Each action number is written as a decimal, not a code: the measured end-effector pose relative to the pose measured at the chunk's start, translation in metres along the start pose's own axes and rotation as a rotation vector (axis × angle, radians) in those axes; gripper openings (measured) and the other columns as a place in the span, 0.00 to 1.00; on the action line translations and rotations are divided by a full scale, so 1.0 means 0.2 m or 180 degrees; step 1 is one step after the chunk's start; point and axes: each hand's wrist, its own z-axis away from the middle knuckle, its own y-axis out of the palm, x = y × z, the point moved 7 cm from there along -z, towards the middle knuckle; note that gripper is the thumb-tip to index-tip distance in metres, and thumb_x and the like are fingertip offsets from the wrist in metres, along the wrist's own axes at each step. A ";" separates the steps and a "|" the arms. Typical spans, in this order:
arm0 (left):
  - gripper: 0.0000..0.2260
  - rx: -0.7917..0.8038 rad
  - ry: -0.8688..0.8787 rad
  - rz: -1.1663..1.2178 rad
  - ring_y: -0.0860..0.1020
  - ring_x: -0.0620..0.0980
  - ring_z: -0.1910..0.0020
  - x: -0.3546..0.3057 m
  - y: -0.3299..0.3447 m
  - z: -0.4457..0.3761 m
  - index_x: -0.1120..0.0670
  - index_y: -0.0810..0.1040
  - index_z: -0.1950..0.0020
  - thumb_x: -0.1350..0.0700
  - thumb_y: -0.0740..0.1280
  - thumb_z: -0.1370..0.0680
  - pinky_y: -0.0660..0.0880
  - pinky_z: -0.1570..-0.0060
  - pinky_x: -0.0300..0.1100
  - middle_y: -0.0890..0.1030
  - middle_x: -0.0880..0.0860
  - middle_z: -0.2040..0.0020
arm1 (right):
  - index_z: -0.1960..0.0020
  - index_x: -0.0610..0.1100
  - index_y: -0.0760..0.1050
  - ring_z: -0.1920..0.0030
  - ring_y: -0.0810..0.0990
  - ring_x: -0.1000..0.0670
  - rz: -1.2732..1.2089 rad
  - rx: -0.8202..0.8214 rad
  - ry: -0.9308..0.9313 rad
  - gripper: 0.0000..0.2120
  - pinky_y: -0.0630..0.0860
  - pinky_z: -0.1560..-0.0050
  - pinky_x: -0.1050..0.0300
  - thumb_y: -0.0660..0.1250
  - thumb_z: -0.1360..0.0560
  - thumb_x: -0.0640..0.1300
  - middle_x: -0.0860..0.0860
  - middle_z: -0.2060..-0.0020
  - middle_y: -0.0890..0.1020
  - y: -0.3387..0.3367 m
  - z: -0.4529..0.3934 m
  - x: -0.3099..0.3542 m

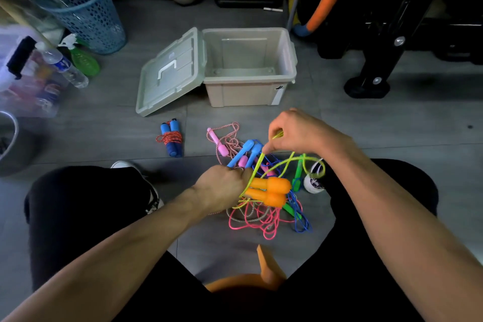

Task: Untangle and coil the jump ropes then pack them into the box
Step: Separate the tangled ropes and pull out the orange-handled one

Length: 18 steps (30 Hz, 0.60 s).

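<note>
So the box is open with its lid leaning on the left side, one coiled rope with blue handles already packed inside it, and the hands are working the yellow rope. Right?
Not quite. The head view shows the box holding nothing: the coiled rope with blue handles lies on the floor in front of the lid. The rest holds: the box is open, the lid leans on its left side, and the left hand and right hand are working the yellow rope.

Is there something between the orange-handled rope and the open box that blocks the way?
Nothing visible blocks it. The box stands open, lid hanging left, bare floor before it. But the yellow cord of the orange handles still runs through the tangled pile.
</note>
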 end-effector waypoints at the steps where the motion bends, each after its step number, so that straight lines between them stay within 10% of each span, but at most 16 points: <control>1: 0.18 -0.0109 0.0031 0.0078 0.77 0.57 0.74 0.01 -0.02 0.00 0.61 0.76 0.47 0.57 0.73 0.33 0.71 0.78 0.44 0.78 0.53 0.67 | 0.63 0.48 0.82 0.72 0.73 0.58 -0.0084 -0.0002 -0.0001 0.11 0.69 0.70 0.62 0.78 0.33 0.54 0.54 0.72 0.79 -0.01 -0.02 -0.02; 11: 0.40 -0.1066 -0.0234 0.0922 0.73 0.55 0.78 0.12 -0.17 0.06 0.52 0.62 0.29 0.57 0.76 0.37 0.71 0.80 0.42 0.74 0.53 0.71 | 0.49 0.42 0.85 0.64 0.77 0.65 -0.1106 -0.0017 0.0178 0.10 0.70 0.62 0.72 0.75 0.28 0.47 0.51 0.59 0.86 0.08 -0.10 -0.24; 18: 0.19 -0.1496 -0.1157 0.1863 0.77 0.58 0.74 0.22 -0.25 0.10 0.51 0.69 0.46 0.56 0.69 0.35 0.75 0.76 0.44 0.79 0.54 0.69 | 0.50 0.41 0.85 0.56 0.82 0.55 -0.1392 -0.0011 0.0216 0.09 0.75 0.53 0.59 0.73 0.26 0.46 0.47 0.56 0.86 0.13 -0.07 -0.32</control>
